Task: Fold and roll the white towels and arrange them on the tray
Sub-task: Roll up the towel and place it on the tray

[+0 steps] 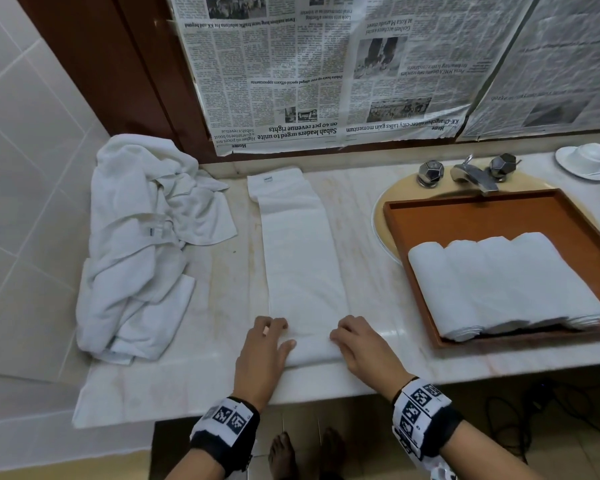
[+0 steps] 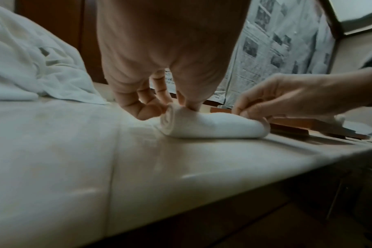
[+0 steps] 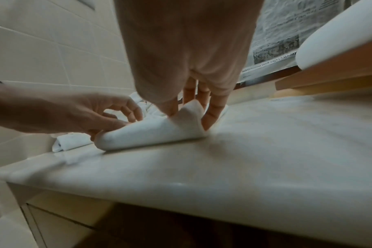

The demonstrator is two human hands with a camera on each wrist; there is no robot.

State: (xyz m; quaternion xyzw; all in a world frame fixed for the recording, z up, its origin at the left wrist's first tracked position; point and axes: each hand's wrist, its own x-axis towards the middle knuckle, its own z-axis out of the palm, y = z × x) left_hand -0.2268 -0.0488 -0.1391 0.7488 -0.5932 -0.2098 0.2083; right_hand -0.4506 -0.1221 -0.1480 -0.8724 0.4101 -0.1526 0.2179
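Observation:
A white towel [image 1: 300,251], folded into a long strip, lies on the marble counter [image 1: 194,375] and runs away from me. Its near end is rolled into a small roll [image 2: 210,125] [image 3: 151,132]. My left hand [image 1: 265,344] [image 2: 159,104] grips the roll's left end with curled fingers and thumb. My right hand [image 1: 355,341] [image 3: 191,109] grips its right end the same way. A brown wooden tray [image 1: 482,216] stands at the right with several rolled white towels [image 1: 506,282] side by side in its near half.
A heap of loose white towels [image 1: 142,244] lies at the left by the tiled wall. The tray sits over a sink [image 1: 381,209] with a chrome faucet [image 1: 471,174]. A white cup and saucer [image 1: 586,161] stand far right. Newspaper [image 1: 326,71] covers the wall behind.

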